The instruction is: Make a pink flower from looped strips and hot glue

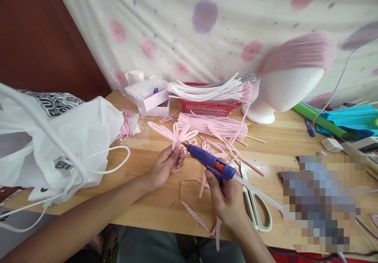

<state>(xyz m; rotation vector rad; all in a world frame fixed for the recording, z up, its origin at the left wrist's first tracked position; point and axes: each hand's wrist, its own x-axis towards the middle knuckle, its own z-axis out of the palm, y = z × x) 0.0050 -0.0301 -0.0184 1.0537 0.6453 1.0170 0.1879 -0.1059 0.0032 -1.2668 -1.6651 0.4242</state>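
Observation:
My left hand (167,164) pinches a pink pipe-cleaner flower (177,135) made of several loops that fan out above the fingers. Wrapped round the handle of a blue glue gun (211,161) is my right hand (227,198). The gun's nozzle points left and reaches the base of the loops; whether it touches them I cannot tell. A whitish glue stick (260,190) runs out of its back end. Scissors with pale green handles (256,212) lie just right of my right hand. Loose pink pipe cleaners (221,149) are scattered behind the gun.
Behind lie a pink pipe-cleaner bundle (212,124) and a red basket (206,107) of white and pink stems. A white foam head (289,89) stands at right, white boxes (150,99) at back left. A white bag (100,137) fills the left. A measuring tape (193,212) lies in front.

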